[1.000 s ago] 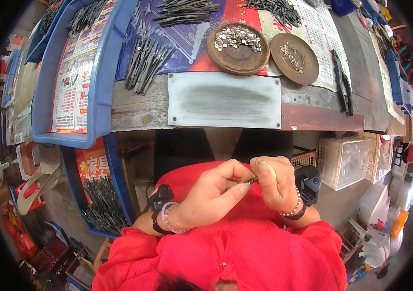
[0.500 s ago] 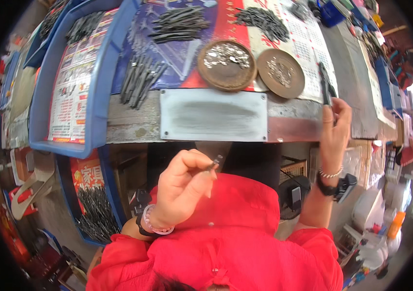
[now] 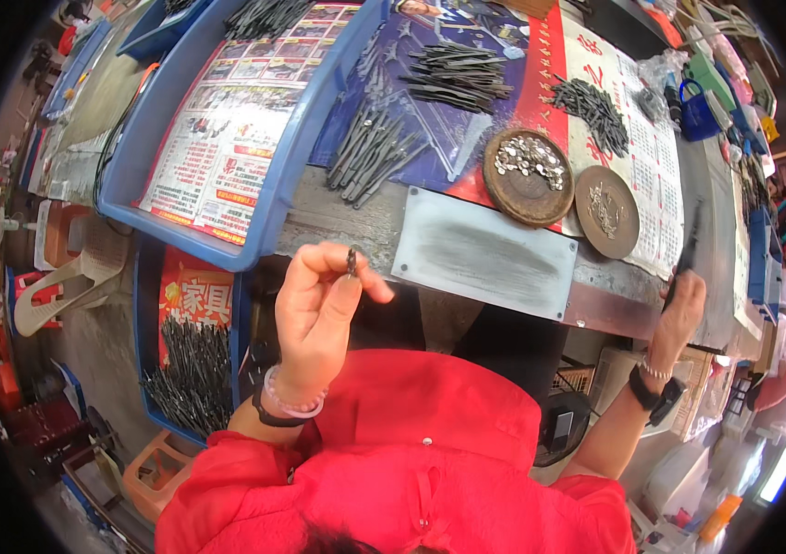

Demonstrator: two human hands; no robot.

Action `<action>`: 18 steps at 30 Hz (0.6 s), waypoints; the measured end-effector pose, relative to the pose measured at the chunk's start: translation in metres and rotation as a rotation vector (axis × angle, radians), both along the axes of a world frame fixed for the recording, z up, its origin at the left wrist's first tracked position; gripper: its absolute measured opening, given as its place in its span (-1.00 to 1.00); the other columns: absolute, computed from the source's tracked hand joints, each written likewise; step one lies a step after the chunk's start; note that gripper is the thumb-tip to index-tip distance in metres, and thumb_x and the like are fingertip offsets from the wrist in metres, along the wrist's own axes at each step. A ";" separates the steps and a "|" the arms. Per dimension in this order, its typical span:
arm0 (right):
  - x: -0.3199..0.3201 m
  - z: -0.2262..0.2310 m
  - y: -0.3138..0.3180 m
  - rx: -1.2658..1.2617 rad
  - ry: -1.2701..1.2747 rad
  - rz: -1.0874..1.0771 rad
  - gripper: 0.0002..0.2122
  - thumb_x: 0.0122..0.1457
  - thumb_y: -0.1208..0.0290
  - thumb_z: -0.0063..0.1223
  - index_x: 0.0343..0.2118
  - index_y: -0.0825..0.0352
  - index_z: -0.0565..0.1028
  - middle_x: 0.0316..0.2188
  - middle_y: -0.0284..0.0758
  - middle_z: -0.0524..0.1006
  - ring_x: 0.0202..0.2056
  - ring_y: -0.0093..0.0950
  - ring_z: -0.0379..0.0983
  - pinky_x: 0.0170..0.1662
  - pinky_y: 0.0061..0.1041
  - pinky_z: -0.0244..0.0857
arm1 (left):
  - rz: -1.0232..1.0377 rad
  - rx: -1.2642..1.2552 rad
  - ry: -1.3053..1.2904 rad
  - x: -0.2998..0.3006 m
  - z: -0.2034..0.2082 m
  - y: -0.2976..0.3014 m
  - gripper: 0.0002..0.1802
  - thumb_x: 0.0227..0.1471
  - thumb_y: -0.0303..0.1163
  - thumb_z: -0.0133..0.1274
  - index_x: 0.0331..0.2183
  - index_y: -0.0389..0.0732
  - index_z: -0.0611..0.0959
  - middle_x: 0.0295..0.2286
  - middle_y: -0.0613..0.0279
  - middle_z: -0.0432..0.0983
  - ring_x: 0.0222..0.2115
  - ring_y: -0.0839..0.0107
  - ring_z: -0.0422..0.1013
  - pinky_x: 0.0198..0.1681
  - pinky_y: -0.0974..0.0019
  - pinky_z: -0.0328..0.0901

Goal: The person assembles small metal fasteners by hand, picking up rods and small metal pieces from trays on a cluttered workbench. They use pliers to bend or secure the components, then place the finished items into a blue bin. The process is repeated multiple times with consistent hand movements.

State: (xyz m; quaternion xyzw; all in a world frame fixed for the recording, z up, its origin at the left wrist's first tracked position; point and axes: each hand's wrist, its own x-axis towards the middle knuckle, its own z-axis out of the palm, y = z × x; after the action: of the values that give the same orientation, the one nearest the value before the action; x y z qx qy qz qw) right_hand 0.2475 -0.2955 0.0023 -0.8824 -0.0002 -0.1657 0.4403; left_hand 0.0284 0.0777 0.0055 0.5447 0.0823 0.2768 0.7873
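Observation:
My left hand is raised just off the bench's front edge, thumb and forefinger pinching a small dark metal piece seen nearly end-on. My right hand is closed around a long black tool at the bench's right side; blur hides its exact kind. Between the hands lies a pale plate with a dark smudged middle, fixed at its corners. Behind it are a round brown dish of small silvery discs and a shallower dish of thin silvery bits. Dark narrow strips lie bunched left of them.
More dark strips and a heap of shorter dark pieces lie farther back. A blue tray lined with printed paper stands left. Below it, another blue bin holds many dark strips. A blue container stands back right.
The view has swung, so the bench appears tilted and shifted right. My left hand has moved left and up, toward the blue tray, still pinching the piece. My right hand still holds the black tool.

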 end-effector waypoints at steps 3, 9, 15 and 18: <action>-0.030 0.018 0.025 0.865 0.037 0.334 -0.70 0.29 0.16 -0.09 -0.20 0.36 0.40 -0.14 -0.21 0.46 -0.35 -0.50 0.38 -0.32 -0.51 0.35 | 0.005 0.000 -0.024 0.014 -0.004 0.007 -0.89 0.21 -0.52 -0.10 -0.21 -0.32 0.41 -0.38 0.18 0.47 -0.33 0.45 0.45 -0.15 0.39 0.32; -0.055 0.054 0.108 0.976 0.279 0.740 -0.73 -0.03 0.33 0.15 -0.36 0.39 0.37 -0.14 -0.05 0.34 -0.27 -0.38 0.36 -0.29 -0.47 0.32 | 0.017 0.019 -0.089 0.042 -0.015 0.011 -0.88 0.22 -0.50 -0.10 -0.19 -0.31 0.40 -0.36 0.17 0.50 -0.28 0.44 0.46 -0.09 0.39 0.30; -0.085 0.074 0.178 0.428 0.245 0.854 -0.87 -0.22 0.56 0.01 -0.53 0.46 0.46 -0.24 -0.10 0.44 -0.43 -0.46 0.34 -0.33 -0.55 0.25 | -0.048 -0.036 -0.094 0.057 -0.025 0.010 -0.90 0.21 -0.50 -0.08 -0.22 -0.29 0.41 -0.34 0.21 0.45 -0.25 0.42 0.45 -0.06 0.31 0.31; -0.087 0.075 0.201 0.137 0.134 0.999 -0.85 -0.17 0.63 0.11 -0.45 0.41 0.52 -0.25 -0.17 0.49 -0.33 -0.39 0.41 -0.24 -0.48 0.30 | -0.077 -0.036 -0.053 0.056 -0.028 0.013 -0.89 0.21 -0.50 -0.08 -0.21 -0.30 0.42 -0.32 0.23 0.47 -0.24 0.49 0.43 -0.07 0.40 0.29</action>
State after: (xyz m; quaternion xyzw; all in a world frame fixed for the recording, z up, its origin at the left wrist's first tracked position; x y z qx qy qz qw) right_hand 0.1603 -0.0941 0.0772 -0.7523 -0.3832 0.1226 0.5217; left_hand 0.0845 0.0907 -0.0227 0.5258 0.0455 0.2591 0.8089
